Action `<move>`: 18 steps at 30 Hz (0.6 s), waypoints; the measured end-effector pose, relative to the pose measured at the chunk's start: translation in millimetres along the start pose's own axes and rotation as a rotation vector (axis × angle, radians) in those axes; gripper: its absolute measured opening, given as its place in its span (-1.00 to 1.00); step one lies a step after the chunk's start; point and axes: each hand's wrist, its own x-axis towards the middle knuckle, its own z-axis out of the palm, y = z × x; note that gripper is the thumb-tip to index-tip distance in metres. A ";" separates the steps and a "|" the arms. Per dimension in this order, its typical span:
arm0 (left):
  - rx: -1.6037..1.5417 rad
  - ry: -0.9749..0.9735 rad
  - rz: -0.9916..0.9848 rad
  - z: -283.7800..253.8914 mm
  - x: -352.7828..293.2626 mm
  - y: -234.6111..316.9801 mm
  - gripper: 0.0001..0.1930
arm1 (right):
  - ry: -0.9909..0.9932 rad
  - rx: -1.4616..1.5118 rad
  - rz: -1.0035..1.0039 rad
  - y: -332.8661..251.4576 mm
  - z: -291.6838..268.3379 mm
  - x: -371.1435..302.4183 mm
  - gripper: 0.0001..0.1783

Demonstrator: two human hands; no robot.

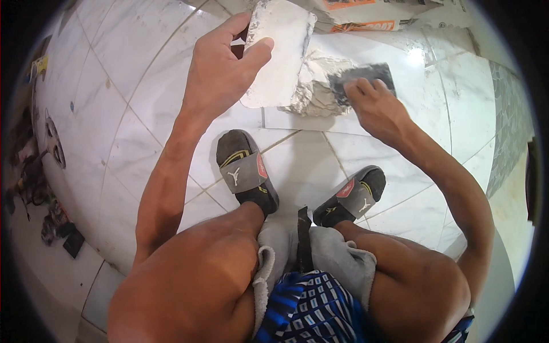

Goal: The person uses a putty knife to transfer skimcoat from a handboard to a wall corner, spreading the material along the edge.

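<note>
My left hand (220, 74) is closed round the dark handle of a flat rectangular plastering trowel (277, 54), its thumb over the edge. White paste coats the trowel's face and is ragged along its edges. My right hand (377, 108) grips a dark, flat rectangular scraper (372, 80), slightly blurred and smeared with paste. Between the two tools lies a lumpy heap of off-white putty (320, 94) on a large white tile or board (412, 111) on the floor. The scraper meets the heap's right side; the trowel overlaps its left side.
A printed bag (366, 17) with orange patches lies beyond the putty. My sandalled feet (243, 166) rest on the white tiled floor (154, 86) just nearer than the board. Dark clutter (57, 223) lies at the far left, and a grey patterned strip (509, 114) runs along the right.
</note>
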 end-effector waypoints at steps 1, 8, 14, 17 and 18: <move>-0.012 0.010 -0.009 -2.3 -1.0 -1.3 -0.66 | -0.030 0.105 0.103 0.4 -6.1 -3.0 -0.71; -0.012 -0.005 -0.025 -2.0 0.2 -7.3 -0.65 | 0.107 -0.060 -0.114 -3.5 -39.9 45.3 -0.77; -0.035 0.033 -0.014 -11.4 -1.0 2.9 -0.63 | 0.115 0.130 -0.058 -5.0 -20.0 20.0 -0.88; 0.011 0.072 -0.074 -17.1 -0.8 -8.0 -0.63 | 0.099 0.015 -0.096 3.4 -51.6 28.5 -0.76; 0.016 0.074 -0.071 -20.4 -1.3 -6.3 -0.63 | 0.152 0.001 -0.074 1.5 -57.2 36.1 -0.77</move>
